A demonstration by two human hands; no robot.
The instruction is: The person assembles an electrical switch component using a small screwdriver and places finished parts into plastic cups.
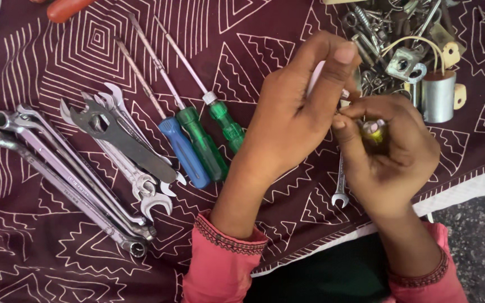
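Observation:
My right hand [391, 151] is curled around a small yellow-green part [375, 133] with a pale tip. My left hand [298, 112] pinches a small pale piece just above that part, its fingertips touching my right thumb; what it pinches is mostly hidden. Both hands hover over a maroon patterned cloth [40, 269]. A small open-ended spanner [340, 188] lies on the cloth under my hands.
Three screwdrivers, one blue-handled [183, 151] and two green-handled [203, 143], lie left of my hands. Further left sit several spanners [124, 151] and socket wrenches [63, 179]. A metal cylinder [438, 95] and a pile of small hardware [399, 33] lie at the top right. The cloth's edge and grey ground [478, 241] show at the lower right.

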